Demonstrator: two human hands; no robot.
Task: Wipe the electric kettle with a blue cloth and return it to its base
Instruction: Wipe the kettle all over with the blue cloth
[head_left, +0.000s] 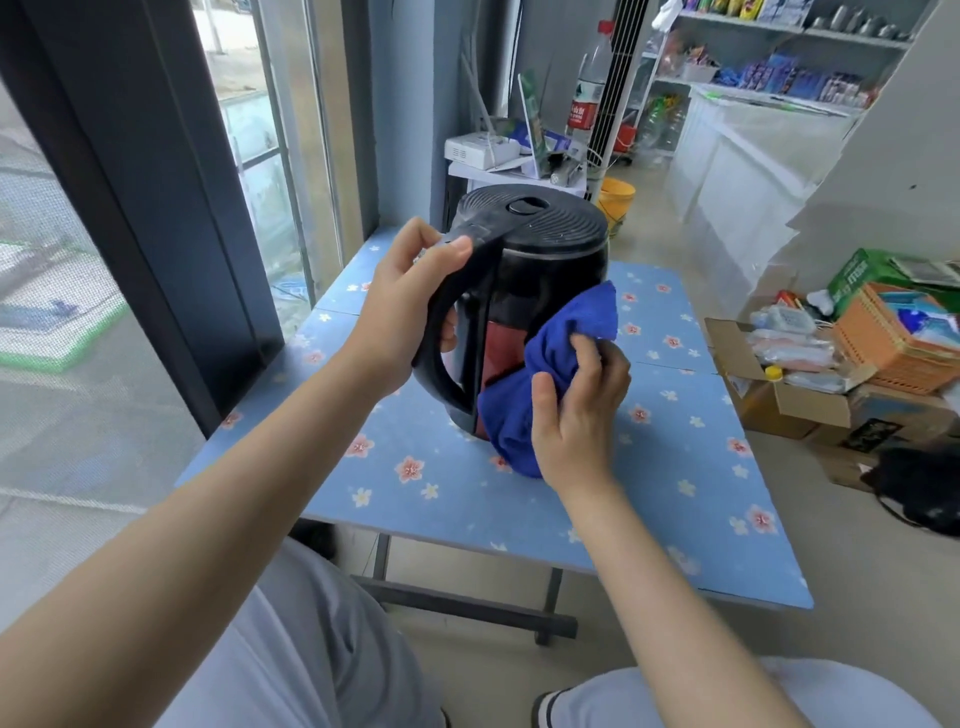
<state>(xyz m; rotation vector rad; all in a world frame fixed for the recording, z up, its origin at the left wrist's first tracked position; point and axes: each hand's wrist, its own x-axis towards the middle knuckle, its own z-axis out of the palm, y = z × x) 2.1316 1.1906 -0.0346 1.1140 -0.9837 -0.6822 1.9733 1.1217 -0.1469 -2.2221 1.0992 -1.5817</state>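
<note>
A black electric kettle (540, 265) with a dark red lower body is held over the blue flowered table (415, 499), tilted a little. My left hand (405, 312) grips its black handle, thumb on top near the lid. My right hand (579, 410) holds a bunched blue cloth (550, 358) and presses it against the kettle's right side. The kettle's base is not in view; the kettle and cloth hide the table behind them.
A window and a dark frame (171, 208) run along the left. Behind the table stands a small white stand (498, 171) with a router and a water bottle (589, 78). Open cardboard boxes (795, 384) and an orange basket (893, 343) sit on the floor at the right.
</note>
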